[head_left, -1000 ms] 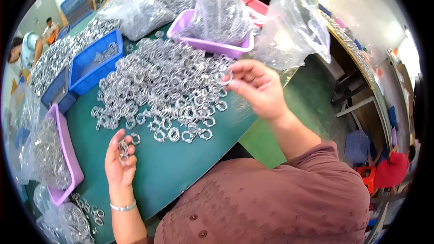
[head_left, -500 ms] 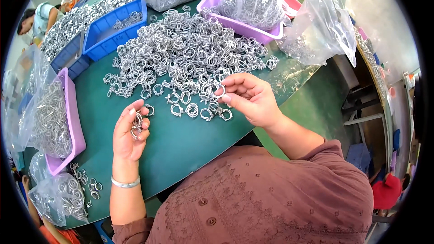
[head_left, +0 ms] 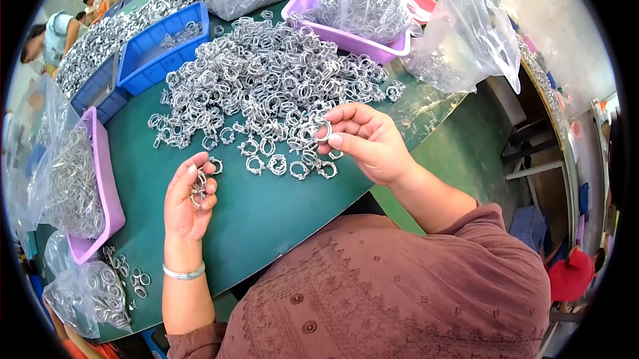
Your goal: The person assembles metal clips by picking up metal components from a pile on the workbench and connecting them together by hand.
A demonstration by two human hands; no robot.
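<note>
Rings (head_left: 198,190) in the left hand (head_left: 186,206) are partly hidden.

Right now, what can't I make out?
Head view: how many rings the left hand holds; its fingers cover some.
Head view: bottom of the pile, buried under upper rings.
Head view: floor of the left purple tub, hidden by a bag.
Head view: lower-left arm, partly cut off by the picture's edge.
</note>
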